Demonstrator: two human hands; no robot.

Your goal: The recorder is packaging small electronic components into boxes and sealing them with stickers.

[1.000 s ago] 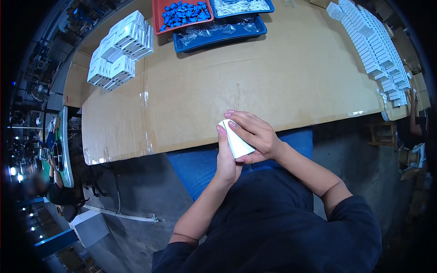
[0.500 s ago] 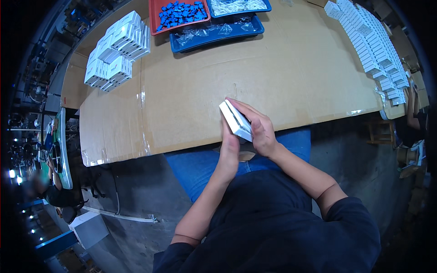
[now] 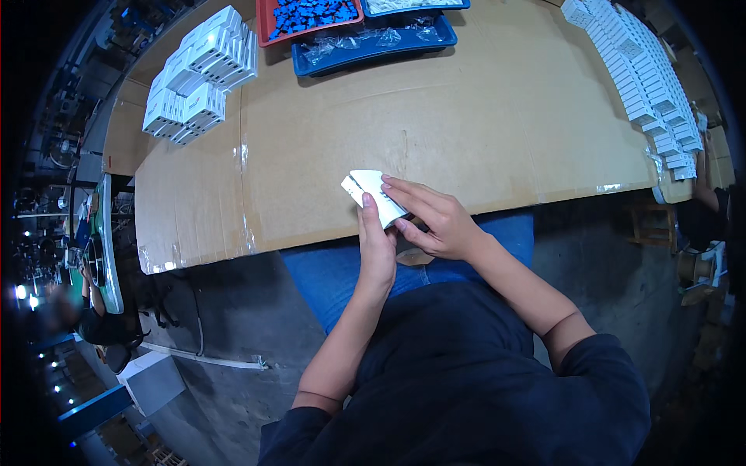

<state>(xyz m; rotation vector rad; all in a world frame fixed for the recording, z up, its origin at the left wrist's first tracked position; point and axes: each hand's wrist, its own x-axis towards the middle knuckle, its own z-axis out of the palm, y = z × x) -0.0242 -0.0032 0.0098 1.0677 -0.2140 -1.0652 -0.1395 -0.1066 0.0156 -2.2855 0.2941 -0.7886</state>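
White box (image 3: 378, 196) is what we've got in hand in the head view, and it looks only partway sorted to us. We can see a narrow gap and a thin strip along its left side, so we'd guess it isn't fully closed, though we can't make out what's inside. As for what's done and left: the left stack (image 3: 203, 66) and the right stack (image 3: 649, 85) of white boxes stand at opposite sides of the desk (image 3: 326, 128), but we honestly can't tell which one is finished.

Same view, on the grip: the box sits between our two hands, tilted, seen against the near part of the desk. Our left hand (image 3: 378, 252) pinches its lower left, thumb pressed on the white face, fingers mostly hidden behind. Our right hand (image 3: 441, 221) has it pinched on the right, fingertips on the upper right edge, thumb by the lower corner. We can't really tell if any of it touches the desk, but we'd say it's held clear.
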